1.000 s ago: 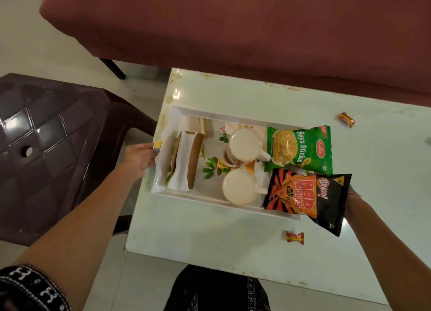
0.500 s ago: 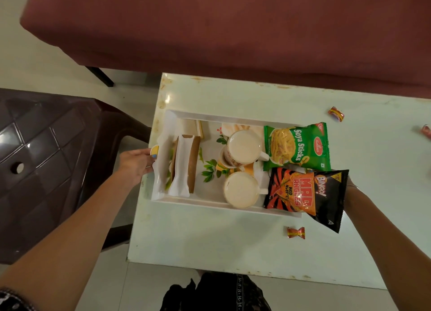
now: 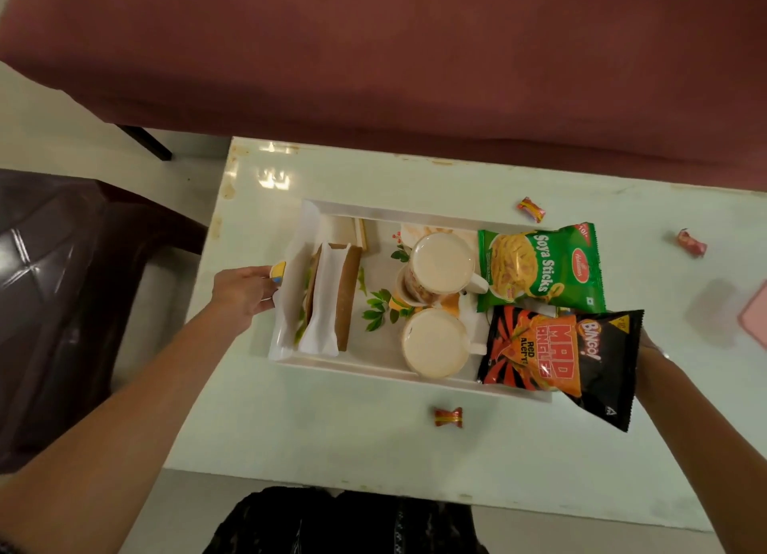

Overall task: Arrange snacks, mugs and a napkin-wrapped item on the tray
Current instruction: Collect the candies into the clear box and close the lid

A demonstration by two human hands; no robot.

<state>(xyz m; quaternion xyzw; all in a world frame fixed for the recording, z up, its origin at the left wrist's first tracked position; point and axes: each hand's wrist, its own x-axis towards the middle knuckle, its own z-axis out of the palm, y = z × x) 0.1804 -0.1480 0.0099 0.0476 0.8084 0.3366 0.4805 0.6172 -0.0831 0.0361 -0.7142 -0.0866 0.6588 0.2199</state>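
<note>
Since a second ago nothing on the tray is changing place; only my view is shifting, so the white table (image 3: 332, 420) is sitting lower and more central in the frame, with the maroon sofa (image 3: 415, 55) filling the top and a dark plastic chair (image 3: 62, 304) lying at the left edge. At mid-frame the white tray (image 3: 373, 371) is resting on the table, carrying the napkin-wrapped item (image 3: 323, 300) at its left end, two mugs (image 3: 440, 269) at centre, one above the other, and the green Soya Sticks packet (image 3: 539, 263) at its right. I am seeing the black Bingo packet (image 3: 560, 358) overhanging the tray's lower right corner. My left hand (image 3: 245, 287) is closing its fingers on the tray's left rim; my right hand (image 3: 647, 350) is mostly hiding behind the Bingo packet, so I cannot tell its grip. Three small wrapped candies (image 3: 448, 416) are lying loose on the table.
</note>
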